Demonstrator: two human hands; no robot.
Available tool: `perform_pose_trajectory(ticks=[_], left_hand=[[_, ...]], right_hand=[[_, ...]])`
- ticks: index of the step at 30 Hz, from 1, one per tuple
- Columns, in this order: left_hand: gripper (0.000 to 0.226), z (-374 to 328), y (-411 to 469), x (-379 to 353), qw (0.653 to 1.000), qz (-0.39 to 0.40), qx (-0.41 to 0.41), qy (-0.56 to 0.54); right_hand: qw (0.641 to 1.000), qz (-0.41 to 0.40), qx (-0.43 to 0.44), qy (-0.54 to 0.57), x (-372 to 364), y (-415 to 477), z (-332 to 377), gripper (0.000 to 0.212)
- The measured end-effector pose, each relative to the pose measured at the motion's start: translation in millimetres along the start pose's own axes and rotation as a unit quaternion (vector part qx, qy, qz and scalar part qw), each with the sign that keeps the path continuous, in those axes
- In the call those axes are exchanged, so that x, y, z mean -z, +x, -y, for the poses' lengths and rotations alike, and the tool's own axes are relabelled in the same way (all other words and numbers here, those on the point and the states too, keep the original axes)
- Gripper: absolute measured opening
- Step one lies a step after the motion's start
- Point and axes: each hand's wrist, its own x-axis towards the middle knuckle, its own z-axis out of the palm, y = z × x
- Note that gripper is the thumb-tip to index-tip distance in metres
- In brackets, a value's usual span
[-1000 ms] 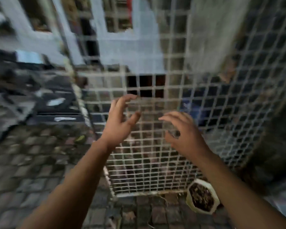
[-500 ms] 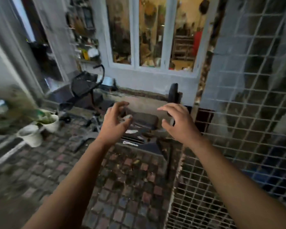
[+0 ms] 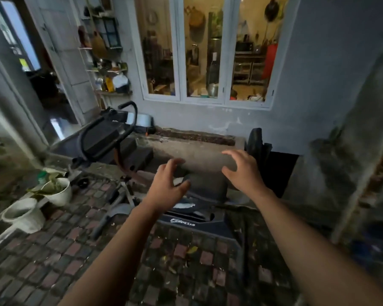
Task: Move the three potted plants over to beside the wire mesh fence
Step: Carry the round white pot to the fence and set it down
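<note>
Two white pots stand on the paving at the left. The nearer pot [image 3: 23,215] looks grey inside, and the one behind it [image 3: 60,191] holds green leaves. My left hand [image 3: 167,186] and my right hand [image 3: 243,173] are raised in front of me, fingers spread, each holding nothing. Both hands are well to the right of the pots and apart from them. The wire mesh fence shows only as a blurred strip [image 3: 376,177] at the right edge. No third pot is in view.
A black exercise machine [image 3: 111,138] and its base [image 3: 197,219] lie on the brick paving [image 3: 60,257] straight ahead. A low concrete ledge [image 3: 197,155] runs under a white-framed window [image 3: 203,51]. An open doorway is at the left.
The view has swung left, away from the mesh fence and the pot beside it, toward the window wall. The two pots at the left have come closer. Both hands stay empty.
</note>
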Motion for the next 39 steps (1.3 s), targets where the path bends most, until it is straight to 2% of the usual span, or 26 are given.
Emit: perform_pose_trajectory(ticks=[4,6,8,11,13,18,22,25,26,28,29,30,32,34,39], left_hand=[[0.064,18,125,-54,0.996,0.084,-0.013,0.008],[0.069,22,178,-77,0.989,0.143,-0.005,0.023],[0.073,28,232,-87,0.985,0.165,-0.006,0.049],[0.073,56,295,-73,0.989,0.125,0.021,0.082],[0.072,87,325,-49,0.989,0.086,0.050,0.111],[0.071,167,377,53,0.973,-0.012,0.129,0.192],[0.069,232,392,148,0.926,-0.076,0.196,0.314],[0.066,289,391,211,0.881,-0.074,0.252,0.393],[0.065,308,390,229,0.869,-0.064,0.280,0.404],[0.065,345,387,256,0.854,-0.038,0.333,0.399],[0.061,360,388,264,0.867,-0.013,0.343,0.360],[0.052,372,390,270,0.896,0.012,0.336,0.291],[0.024,387,393,273,0.940,0.040,0.312,0.129],[0.014,397,393,276,0.957,0.040,0.280,0.065],[0.020,417,396,296,0.959,0.114,0.229,-0.119]], right_hand=[[0.987,-0.026,-0.157,0.004,-26,102,-79,0.057],[0.974,-0.019,-0.225,-0.026,-32,147,-116,0.065],[0.961,0.003,-0.263,-0.081,-38,187,-147,0.073],[0.945,0.045,-0.265,-0.187,-53,228,-176,0.070],[0.931,0.024,-0.271,-0.243,-64,243,-184,0.062],[0.898,0.018,-0.325,-0.297,-79,259,-187,0.069],[0.880,0.006,-0.374,-0.292,-87,273,-186,0.058],[0.869,0.034,-0.395,-0.297,-114,293,-161,0.056],[0.872,0.049,-0.386,-0.298,-129,304,-143,0.052],[0.903,0.084,-0.325,-0.269,-169,332,-99,0.044],[0.923,0.094,-0.283,-0.246,-192,348,-76,0.041],[0.940,0.098,-0.240,-0.224,-218,366,-51,0.040],[0.963,0.114,-0.161,-0.184,-272,401,2,0.039],[0.977,0.134,-0.096,-0.136,-323,431,58,0.037],[0.986,0.153,0.065,-0.020,-413,479,185,0.029]])
